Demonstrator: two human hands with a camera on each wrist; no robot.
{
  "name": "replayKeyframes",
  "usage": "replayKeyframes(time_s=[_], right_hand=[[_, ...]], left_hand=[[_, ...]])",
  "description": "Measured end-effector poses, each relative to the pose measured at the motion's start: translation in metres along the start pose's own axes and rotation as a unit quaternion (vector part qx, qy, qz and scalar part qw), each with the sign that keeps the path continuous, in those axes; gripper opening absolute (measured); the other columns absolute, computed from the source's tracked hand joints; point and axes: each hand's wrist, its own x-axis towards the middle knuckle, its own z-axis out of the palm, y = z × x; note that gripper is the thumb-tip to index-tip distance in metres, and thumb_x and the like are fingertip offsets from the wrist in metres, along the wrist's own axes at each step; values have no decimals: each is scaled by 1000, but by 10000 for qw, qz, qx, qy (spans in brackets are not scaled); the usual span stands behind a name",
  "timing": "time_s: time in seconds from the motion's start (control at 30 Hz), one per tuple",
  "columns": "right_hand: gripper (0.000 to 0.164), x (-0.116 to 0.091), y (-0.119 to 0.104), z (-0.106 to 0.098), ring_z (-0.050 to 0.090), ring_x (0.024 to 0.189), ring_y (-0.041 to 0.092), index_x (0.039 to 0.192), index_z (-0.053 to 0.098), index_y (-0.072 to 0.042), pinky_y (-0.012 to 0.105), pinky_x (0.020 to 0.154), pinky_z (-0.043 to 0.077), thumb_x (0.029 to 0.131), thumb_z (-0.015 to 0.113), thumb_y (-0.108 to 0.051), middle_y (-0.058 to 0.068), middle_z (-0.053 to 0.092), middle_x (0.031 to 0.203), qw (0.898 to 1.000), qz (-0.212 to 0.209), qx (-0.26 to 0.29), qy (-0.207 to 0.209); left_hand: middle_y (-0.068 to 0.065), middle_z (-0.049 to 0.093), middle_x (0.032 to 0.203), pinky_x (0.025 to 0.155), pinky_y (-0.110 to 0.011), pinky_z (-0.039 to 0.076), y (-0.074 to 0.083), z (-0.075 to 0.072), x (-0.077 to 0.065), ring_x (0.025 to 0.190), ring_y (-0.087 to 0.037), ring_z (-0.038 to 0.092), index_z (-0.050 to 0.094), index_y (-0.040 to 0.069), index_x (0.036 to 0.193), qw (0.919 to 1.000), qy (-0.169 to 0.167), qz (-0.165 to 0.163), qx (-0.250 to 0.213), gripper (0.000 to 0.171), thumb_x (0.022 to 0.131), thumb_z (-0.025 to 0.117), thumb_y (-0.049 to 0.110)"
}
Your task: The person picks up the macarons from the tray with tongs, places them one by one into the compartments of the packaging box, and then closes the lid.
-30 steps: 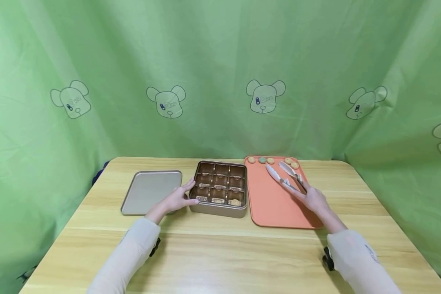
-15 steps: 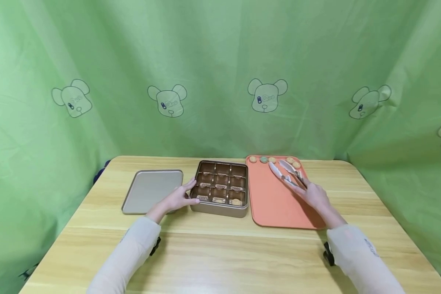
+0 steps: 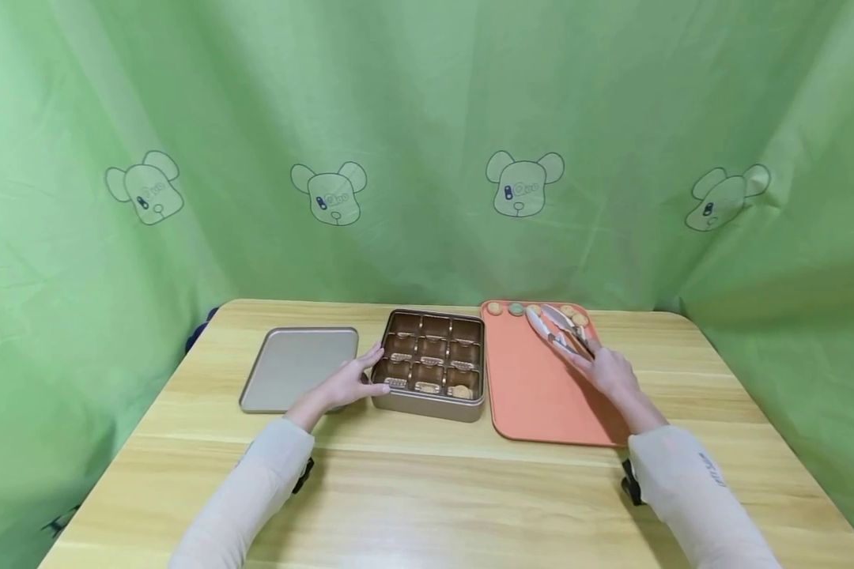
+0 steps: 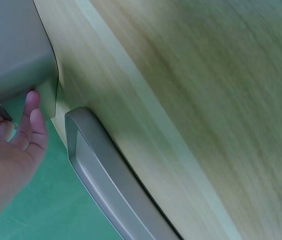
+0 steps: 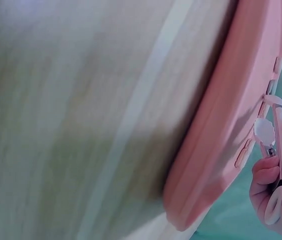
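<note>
In the head view, a person's left hand [image 3: 343, 385] rests against the near left corner of a brown nine-compartment box [image 3: 427, 408], thumb and fingers spread apart, the thumb at the front rim; a round biscuit [image 3: 460, 392] sits in the near right compartment, farther to the right of those fingers. Behind and to the left of them lies a flat grey tray [image 3: 297, 368]. The right hand [image 3: 612, 374], fingers clamped on the tongs [image 3: 539, 325], hangs over an orange tray [image 3: 541, 407], the tong arms apart; beyond the fingers, biscuits, a green one [image 3: 515, 309] among them, line the far edge, close to the tong tips, though contact cannot be told. In the left wrist view, fingertips touch the box's wall, the grey tray's edge just beside them. In the right wrist view, fingers and thumb wrap the tongs' handles, the orange tray's rim beside them.
</note>
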Motion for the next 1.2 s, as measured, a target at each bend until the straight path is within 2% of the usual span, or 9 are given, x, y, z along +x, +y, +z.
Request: replayKeyframes(time_s=[0.13,0.3,0.43,0.6,0.77,0.87,1.03,1.1,1.2], right_hand=[[57,-2,2,1,49,94,56,131,37,4,58,68,45,94,46,-38,44,47,110,10000,66,9,-43],[53,-8,5,1,50,93,56,129,40,4,58,69,44,93,49,-34,43,48,109,9999,-83,34,104],[59,-20,9,-1,50,95,55,135,36,5,58,74,44,93,50,-34,44,47,112,9995,-219,-58,212],[63,-36,15,-4,55,81,46,134,37,7,50,62,44,92,50,-39,42,51,106,9985,-364,-83,393],[65,-50,20,-8,55,79,45,133,38,7,49,60,44,91,50,-42,42,52,104,9974,-502,-11,511],[63,-55,21,-7,56,78,45,132,41,7,51,61,45,91,51,-41,40,55,100,9964,-633,-57,554],[62,-63,19,-5,52,65,33,131,43,5,41,53,42,90,53,-40,30,57,87,9969,-670,-84,403],[62,-65,18,-3,46,60,27,131,43,5,35,50,37,90,54,-40,23,56,80,9971,-675,-96,348],[61,-68,17,-1,45,58,25,130,44,5,35,50,37,89,56,-38,19,54,75,9963,-761,-115,375]], left_hand=[[-10,5,151,112,-50,8,1,0,1,137,-36,10,19,1,143,10000,-15,33,-25,83,82,66,32],[-10,5,151,112,-50,6,0,0,1,138,-35,8,19,0,143,10000,-26,-25,-36,82,82,66,31],[-10,4,151,111,-53,4,0,1,-1,138,-35,8,19,0,143,10000,-52,-30,-12,83,82,65,31],[-11,4,151,110,-54,5,1,1,-3,137,-36,9,18,0,143,10000,-68,14,26,83,83,65,32],[-10,4,151,110,-55,6,1,1,-1,137,-37,9,18,0,143,10000,-52,70,35,83,83,65,32],[-11,4,151,111,-53,7,1,1,-1,137,-37,9,18,-1,143,9999,-47,108,3,83,83,65,32],[-11,4,151,111,-53,6,1,1,0,137,-37,9,18,-1,143,9999,-51,122,-22,83,82,65,31],[-11,4,151,111,-53,6,0,1,0,137,-37,9,18,-1,143,9999,-48,125,-23,83,82,65,31],[-11,4,151,111,-53,7,0,1,0,137,-37,9,18,-1,143,9999,-42,127,-24,83,82,65,31]])
